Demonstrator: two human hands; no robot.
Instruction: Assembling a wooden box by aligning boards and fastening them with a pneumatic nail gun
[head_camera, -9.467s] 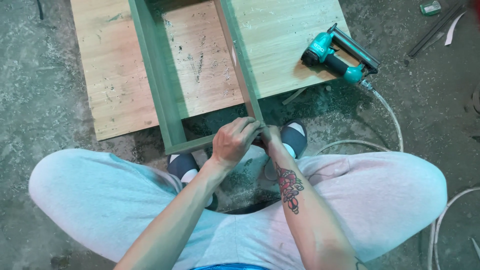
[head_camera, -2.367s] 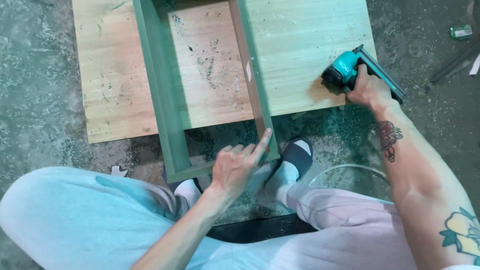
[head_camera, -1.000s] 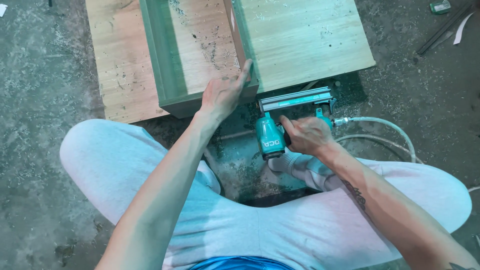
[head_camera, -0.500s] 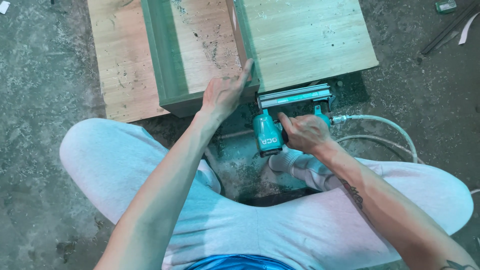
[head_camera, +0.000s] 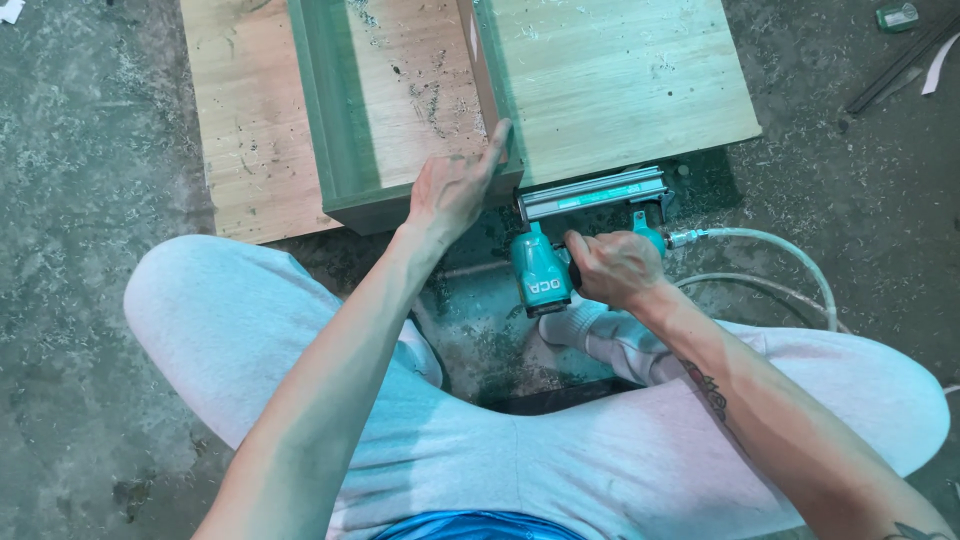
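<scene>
A green-edged wooden frame (head_camera: 335, 110) lies on the concrete floor in front of me, with a pale wood panel (head_camera: 610, 80) on its right. My left hand (head_camera: 455, 185) rests flat on the frame's near corner, fingers pointing along the inner upright board. My right hand (head_camera: 612, 268) grips the handle of a teal pneumatic nail gun (head_camera: 565, 240). The gun's nose sits against the near edge of the frame, just right of my left hand. A pale air hose (head_camera: 780, 255) runs off to the right from the gun.
A second wood board (head_camera: 245, 120) lies under the frame on the left. My legs in light grey trousers (head_camera: 250, 320) squat around the work. Sawdust covers the floor. Metal strips and a small green object (head_camera: 895, 15) lie at the top right.
Over the last second little has moved: the nail gun stays pressed to the frame's near edge and my left hand stays on the corner. Before that, my right hand fetched the gun from the panel.
</scene>
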